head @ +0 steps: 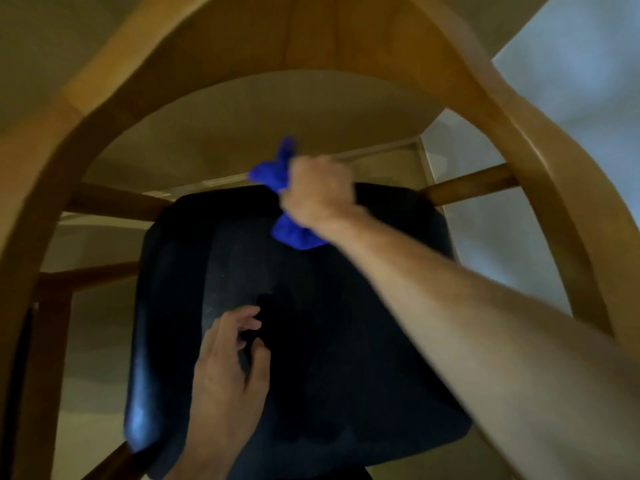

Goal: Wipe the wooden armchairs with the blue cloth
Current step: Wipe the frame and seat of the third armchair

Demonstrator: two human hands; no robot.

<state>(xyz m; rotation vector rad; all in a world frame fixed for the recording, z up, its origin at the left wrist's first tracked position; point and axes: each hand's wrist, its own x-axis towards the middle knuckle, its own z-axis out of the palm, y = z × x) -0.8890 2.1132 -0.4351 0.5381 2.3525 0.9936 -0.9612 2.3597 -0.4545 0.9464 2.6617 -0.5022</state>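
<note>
One chair: light wooden armchair with a black padded seat.
Right hand: grips the bunched blue cloth at the seat's far edge.
Left hand: fingers loosely spread, resting on the seat.
Next: probably carry the cloth along the wooden frame.

A beige floor fills most of the dim, blurred view. A pale skirting strip crosses it, meeting a grey-white wall at right.

Blue cloth bunched at black seat's far edge; wooden armchair arching around.
</note>
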